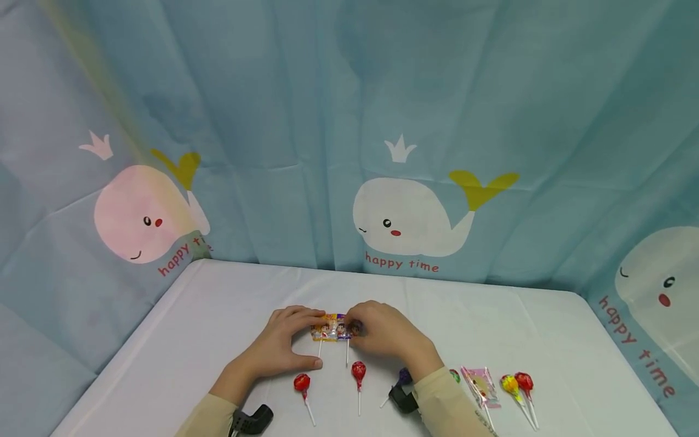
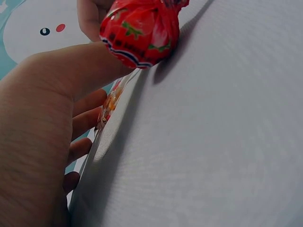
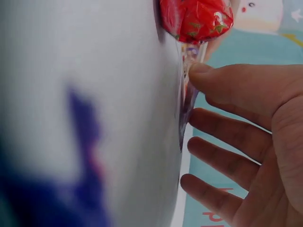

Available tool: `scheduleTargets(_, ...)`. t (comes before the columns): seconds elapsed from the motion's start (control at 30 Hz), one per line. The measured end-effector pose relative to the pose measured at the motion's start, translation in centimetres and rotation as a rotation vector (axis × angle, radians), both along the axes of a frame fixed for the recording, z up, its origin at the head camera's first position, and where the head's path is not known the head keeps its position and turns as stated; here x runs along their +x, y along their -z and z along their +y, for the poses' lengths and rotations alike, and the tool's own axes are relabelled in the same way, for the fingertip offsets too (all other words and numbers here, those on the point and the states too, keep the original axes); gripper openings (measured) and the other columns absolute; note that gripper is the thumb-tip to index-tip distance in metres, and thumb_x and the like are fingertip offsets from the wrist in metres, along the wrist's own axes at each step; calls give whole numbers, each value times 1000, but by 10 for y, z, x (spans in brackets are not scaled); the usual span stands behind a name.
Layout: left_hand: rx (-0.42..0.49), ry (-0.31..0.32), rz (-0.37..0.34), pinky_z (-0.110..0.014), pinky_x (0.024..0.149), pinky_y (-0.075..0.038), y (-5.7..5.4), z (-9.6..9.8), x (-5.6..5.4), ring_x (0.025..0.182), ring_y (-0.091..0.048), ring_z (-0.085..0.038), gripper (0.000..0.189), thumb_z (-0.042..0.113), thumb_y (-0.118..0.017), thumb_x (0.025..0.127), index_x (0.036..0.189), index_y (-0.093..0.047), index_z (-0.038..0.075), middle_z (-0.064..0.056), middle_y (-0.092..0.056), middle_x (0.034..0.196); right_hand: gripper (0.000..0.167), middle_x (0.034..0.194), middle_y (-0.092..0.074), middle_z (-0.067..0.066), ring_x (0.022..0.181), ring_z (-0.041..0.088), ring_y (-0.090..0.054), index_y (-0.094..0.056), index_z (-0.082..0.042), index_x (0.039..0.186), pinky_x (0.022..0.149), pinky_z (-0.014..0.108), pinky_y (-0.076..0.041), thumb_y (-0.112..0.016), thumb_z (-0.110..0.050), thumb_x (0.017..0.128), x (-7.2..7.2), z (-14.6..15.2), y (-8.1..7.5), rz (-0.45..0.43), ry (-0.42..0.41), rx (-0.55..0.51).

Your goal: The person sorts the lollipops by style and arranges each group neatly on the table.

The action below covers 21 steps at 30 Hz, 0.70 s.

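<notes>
Two lollipops in flat printed wrappers lie side by side, sticks toward me, at mid-table. On the left one, the orange-wrapped lollipop (image 1: pixel 326 328), the fingertips of my left hand (image 1: pixel 281 343) rest along the top edge. Its thumb is stretched out near the white stick. My right hand (image 1: pixel 384 331) holds the right edge of the purple-wrapped lollipop (image 1: pixel 342 328) between thumb and fingers, hiding part of it. Nearer me are two red round lollipops, one left (image 1: pixel 302 383) and one right (image 1: pixel 358 371). Each wrist view shows a red lollipop close up (image 2: pixel 142 35) (image 3: pixel 196 19).
At the right lie a pink flat-wrapped lollipop (image 1: pixel 480 386), a yellow lollipop (image 1: pixel 510 385) and another red one (image 1: pixel 524 382). A purple lollipop (image 1: pixel 405 377) and a green one (image 1: pixel 455 376) are partly hidden by my right arm. The white table (image 1: pixel 229 297) meets a blue whale-print curtain (image 1: pixel 306 212).
</notes>
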<state>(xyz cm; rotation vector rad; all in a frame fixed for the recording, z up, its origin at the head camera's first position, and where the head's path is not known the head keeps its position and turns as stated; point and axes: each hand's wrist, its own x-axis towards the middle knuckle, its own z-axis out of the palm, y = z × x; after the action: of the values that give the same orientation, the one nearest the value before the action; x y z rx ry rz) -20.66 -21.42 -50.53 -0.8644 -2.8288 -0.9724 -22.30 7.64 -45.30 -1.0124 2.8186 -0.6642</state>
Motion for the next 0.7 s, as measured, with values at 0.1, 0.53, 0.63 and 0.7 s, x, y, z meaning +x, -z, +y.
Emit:
scheduleTargets(0.1,1,5,-4,-65,118,-33,0,0,0,147,-44,-23,76,65,-91,78,146,-69,36,15,-58,157,27,114,-75,-12,109,10,-67,-80,-19,119,105,40,-56,-87,-23,93,1,0,1,1,3,5)
scheduleTargets(0.53,-7,3,5,-63,115,-34,-1,0,0,146,-45,-21,76,65,-91,79,146,-69,36,17,-57,156,29,117,-75,-10,111,11,-68,-80,-19,121,106,41,-56,-87,-24,93,3,0,0,-3,4,11)
scheduleTargets(0.63,0,6,-1,-63,116,-34,0,-1,1,146,-44,-22,77,64,-92,78,146,-69,36,16,-57,157,28,118,-75,-10,112,10,-68,-80,-19,121,106,41,-56,-86,-23,93,3,1,0,-10,3,6)
scheduleTargets(0.7,0,5,-2,-63,116,-34,0,-1,1,146,-44,-22,77,64,-92,78,146,-69,36,16,-57,157,28,118,-75,-11,112,9,-68,-80,-20,121,106,40,-55,-86,-24,93,3,2,1,-21,1,-4)
